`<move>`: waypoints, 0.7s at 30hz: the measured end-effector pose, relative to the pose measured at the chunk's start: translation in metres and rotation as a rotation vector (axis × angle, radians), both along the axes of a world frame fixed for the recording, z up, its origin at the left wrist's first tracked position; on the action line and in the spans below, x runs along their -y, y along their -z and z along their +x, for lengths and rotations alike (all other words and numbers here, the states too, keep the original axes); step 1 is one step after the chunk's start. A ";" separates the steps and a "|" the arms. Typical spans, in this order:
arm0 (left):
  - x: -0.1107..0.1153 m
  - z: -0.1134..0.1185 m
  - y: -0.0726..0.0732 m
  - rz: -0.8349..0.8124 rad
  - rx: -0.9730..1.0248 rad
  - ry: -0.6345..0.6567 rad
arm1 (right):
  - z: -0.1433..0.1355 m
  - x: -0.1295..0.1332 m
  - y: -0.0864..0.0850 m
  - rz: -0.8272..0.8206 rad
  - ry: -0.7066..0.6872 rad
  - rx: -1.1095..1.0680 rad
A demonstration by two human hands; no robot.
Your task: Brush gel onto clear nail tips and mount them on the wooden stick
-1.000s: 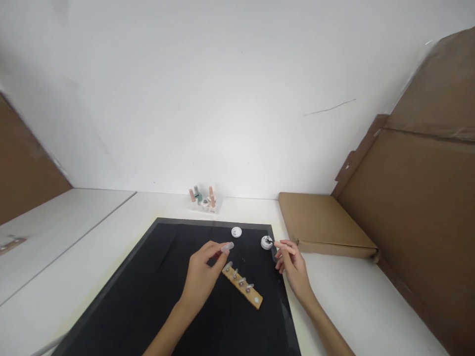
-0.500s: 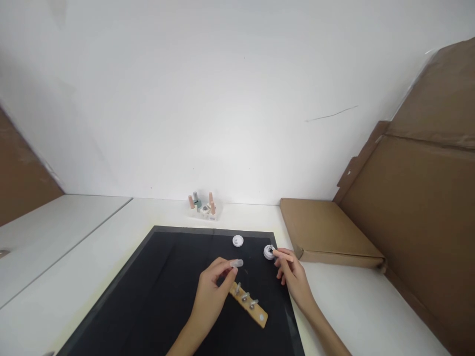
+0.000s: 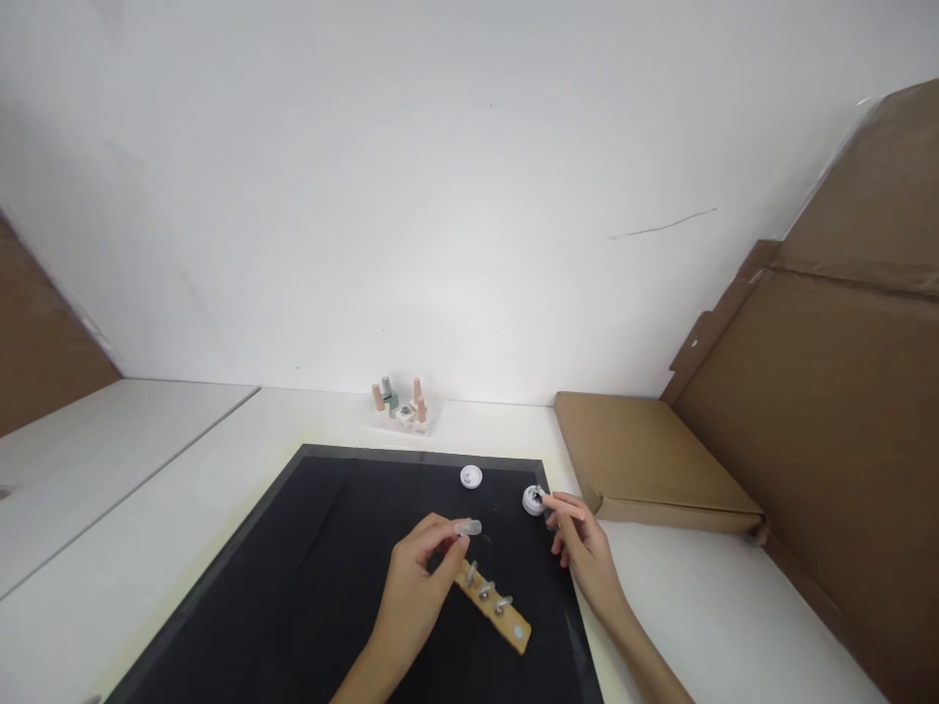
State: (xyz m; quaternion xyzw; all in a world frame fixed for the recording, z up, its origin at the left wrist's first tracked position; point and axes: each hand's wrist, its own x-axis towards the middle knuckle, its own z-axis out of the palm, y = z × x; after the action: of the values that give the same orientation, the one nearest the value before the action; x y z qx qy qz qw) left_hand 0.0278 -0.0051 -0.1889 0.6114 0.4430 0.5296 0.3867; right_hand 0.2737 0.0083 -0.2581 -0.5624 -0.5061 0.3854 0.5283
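Observation:
Between thumb and fingers, my left hand pinches a clear nail tip above the black mat. My right hand grips a peach-coloured brush handle, whose dark end is at the small white jar. A round white lid lies on the mat left of the jar. Below my left fingertips is a yellow strip bearing several clear tips on small stands; its upper end is partly hidden by my left hand.
Near the wall, a clear holder contains several small polish bottles. A flat cardboard box lies right of the black mat, with tall cardboard panels beyond it. A white wall stands behind the table.
The nail tip in my left hand is slightly lower. My right hand and the brush handle have shifted slightly right, with the brush end still at the jar.

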 end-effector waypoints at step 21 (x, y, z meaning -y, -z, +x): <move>0.032 -0.028 -0.072 -0.030 0.114 0.035 | -0.041 0.063 -0.132 0.517 0.220 -0.211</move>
State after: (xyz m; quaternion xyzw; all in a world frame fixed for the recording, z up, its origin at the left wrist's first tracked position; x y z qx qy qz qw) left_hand -0.0003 -0.0372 -0.1168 0.5822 0.4174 0.5500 0.4295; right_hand 0.2330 -0.0546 -0.1263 -0.4172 -0.4659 0.2406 0.7423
